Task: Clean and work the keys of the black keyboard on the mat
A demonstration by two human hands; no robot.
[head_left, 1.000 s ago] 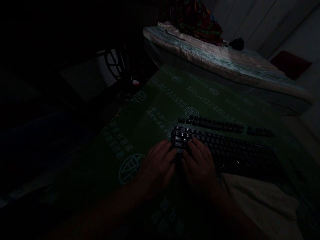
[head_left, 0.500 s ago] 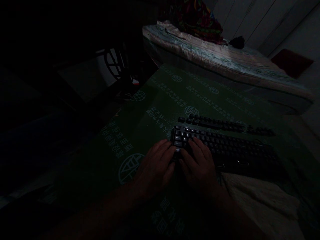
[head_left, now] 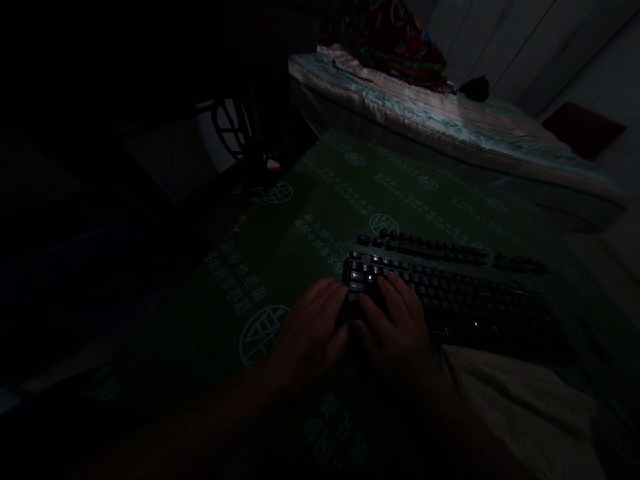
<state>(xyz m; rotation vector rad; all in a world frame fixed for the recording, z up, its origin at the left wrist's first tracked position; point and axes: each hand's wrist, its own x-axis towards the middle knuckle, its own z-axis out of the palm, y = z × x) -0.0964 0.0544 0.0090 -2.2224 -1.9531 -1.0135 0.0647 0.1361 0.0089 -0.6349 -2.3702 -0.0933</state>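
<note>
The room is very dark. A black keyboard lies on a green printed sheet. My left hand curls its fingers against the keyboard's left end. Close beside it, my right hand lies over the leftmost keys with bent fingers and the thumb turned toward the left hand; what it pinches, if anything, is hidden. Just behind the keyboard runs a row of loose black keycaps.
A pale cloth lies at the keyboard's near right. Behind the sheet runs a low mattress with a colourful bundle and a small dark object on it. A red cushion is at the far right. The left is in darkness.
Both hands stay at the keyboard's left end; my right thumb has drawn slightly closer to my left hand. The view shifted a little.
</note>
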